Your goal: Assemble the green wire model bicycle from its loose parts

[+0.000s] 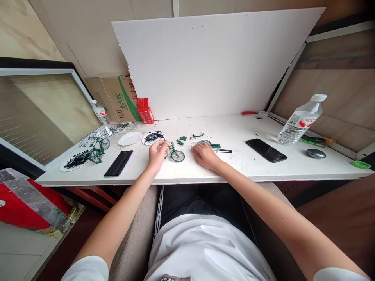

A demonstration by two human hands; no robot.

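Note:
My left hand (157, 155) is closed in a pinch on a small dark green model bicycle (177, 155), whose spoked front wheel points right. Palm down on the white tabletop, my right hand (205, 157) has its fingers curled together; whatever is under the fingertips is hidden. Just behind it lies a loose model wheel (206, 142), partly covered by the hand. To its right are a green part (216, 146) and a thin black tool-like piece (225, 151). Small green pieces (180, 142) and a green frame part (197, 135) lie between and beyond the hands.
At left, another green model bicycle (99, 149) stands beside a plate (65, 168) of black parts. A white plate (130, 137), a phone (118, 163) and a second plate of black parts (154, 136) sit nearer. At right are another phone (266, 150), a water bottle (301, 121) and a round grey object (316, 153).

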